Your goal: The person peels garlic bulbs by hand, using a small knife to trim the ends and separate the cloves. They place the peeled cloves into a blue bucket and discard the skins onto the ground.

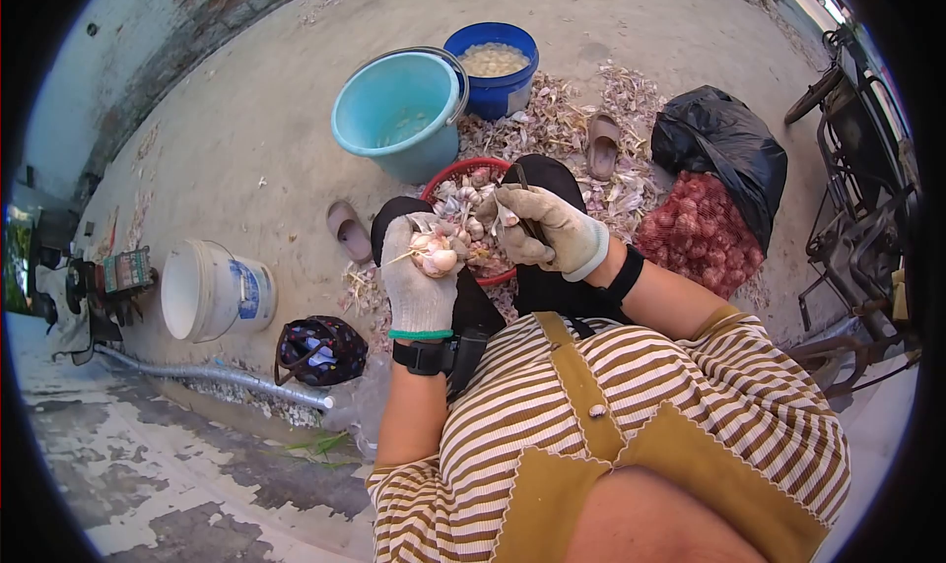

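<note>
My left hand (418, 285), in a pale work glove, is closed around a partly peeled garlic bulb (434, 255), its stalk pointing left. My right hand (557, 226), gloved too, grips a thin dark tool (535, 230); its working end is hard to make out. A pale piece of garlic (506, 215) shows by the right fingertips. Below both hands, between my knees, a red basket (431, 186) holds garlic bulbs and skins, partly hidden by the hands and legs.
Ahead stand a light-blue bucket (379, 151) and a dark-blue bucket (496, 103) with peeled cloves. At right, a red mesh sack (695, 238) of garlic lies against a black plastic bag (724, 134). Slippers (603, 147), garlic skins, a white bucket (187, 292) and a patterned bag (320, 349) lie around.
</note>
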`<state>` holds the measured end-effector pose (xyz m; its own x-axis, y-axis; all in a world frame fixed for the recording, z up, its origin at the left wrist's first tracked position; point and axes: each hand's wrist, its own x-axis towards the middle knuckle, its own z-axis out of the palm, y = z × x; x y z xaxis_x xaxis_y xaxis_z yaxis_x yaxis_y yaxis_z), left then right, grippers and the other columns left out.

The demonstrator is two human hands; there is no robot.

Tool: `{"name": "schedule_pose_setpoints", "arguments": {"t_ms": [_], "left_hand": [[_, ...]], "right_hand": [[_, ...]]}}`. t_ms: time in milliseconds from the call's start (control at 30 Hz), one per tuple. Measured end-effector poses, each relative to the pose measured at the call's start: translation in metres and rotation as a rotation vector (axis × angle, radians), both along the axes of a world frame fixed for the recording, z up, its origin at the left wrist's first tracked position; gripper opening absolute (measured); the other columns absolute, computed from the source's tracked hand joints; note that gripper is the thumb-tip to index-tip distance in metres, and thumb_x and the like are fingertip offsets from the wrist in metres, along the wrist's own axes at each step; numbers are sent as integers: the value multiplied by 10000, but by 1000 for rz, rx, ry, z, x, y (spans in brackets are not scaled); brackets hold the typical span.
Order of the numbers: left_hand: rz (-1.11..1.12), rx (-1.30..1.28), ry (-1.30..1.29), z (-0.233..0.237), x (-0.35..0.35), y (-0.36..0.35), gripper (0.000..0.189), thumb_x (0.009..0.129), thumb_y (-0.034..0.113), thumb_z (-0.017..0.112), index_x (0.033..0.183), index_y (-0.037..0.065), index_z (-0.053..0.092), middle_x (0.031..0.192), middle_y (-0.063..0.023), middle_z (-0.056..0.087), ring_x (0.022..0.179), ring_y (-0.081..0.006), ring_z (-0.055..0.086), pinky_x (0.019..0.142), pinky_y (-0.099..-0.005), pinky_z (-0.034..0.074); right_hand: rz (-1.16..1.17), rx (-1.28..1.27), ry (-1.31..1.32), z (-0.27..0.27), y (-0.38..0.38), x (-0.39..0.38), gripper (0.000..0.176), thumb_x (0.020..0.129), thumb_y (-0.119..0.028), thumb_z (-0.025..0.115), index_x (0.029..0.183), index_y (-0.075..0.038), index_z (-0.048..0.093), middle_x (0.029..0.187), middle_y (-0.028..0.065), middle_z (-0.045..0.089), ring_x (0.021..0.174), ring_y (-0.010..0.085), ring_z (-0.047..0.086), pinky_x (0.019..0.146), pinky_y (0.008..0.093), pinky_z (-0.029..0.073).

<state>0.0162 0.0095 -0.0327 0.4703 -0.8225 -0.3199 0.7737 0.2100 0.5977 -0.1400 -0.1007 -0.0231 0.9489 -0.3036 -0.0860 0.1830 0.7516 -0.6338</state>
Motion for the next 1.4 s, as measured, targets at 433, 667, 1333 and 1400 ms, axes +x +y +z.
{"name": "schedule_pose_setpoints", "arguments": {"t_ms": [433,667,1333,1400], "left_hand": [[-313,-115,-236,15,-29,7,362,979,71,478,1334,5,493,914,-47,591,607,-90,536,504,-225,476],[-188,-57,-424,8,-32,6,312,954,60,513,1259,-7,514,872,-47,575,601,-102,533,508,-225,472],[-363,-69,-231,17,-5,18,169,914,81,559,1046,-19,592,851,-70,609,597,-109,555,438,-229,429],[-371,-15,-289,21,-5,18,167,908,76,563,1039,-22,592,822,-65,602,555,-97,527,401,-220,390]], "right_hand": [[-56,-120,288,17,10,7,190,954,-242,592,937,-62,536,653,27,580,390,45,441,318,169,242],[-414,-175,378,32,35,19,191,933,-248,623,930,-72,548,643,15,586,415,46,481,334,180,298],[189,-1492,425,46,-26,-16,358,962,-337,535,1142,-38,612,833,96,641,630,148,616,524,296,489],[216,-1611,344,46,-29,-14,351,935,-362,540,1106,-70,634,840,135,646,711,250,633,628,356,497]]}}
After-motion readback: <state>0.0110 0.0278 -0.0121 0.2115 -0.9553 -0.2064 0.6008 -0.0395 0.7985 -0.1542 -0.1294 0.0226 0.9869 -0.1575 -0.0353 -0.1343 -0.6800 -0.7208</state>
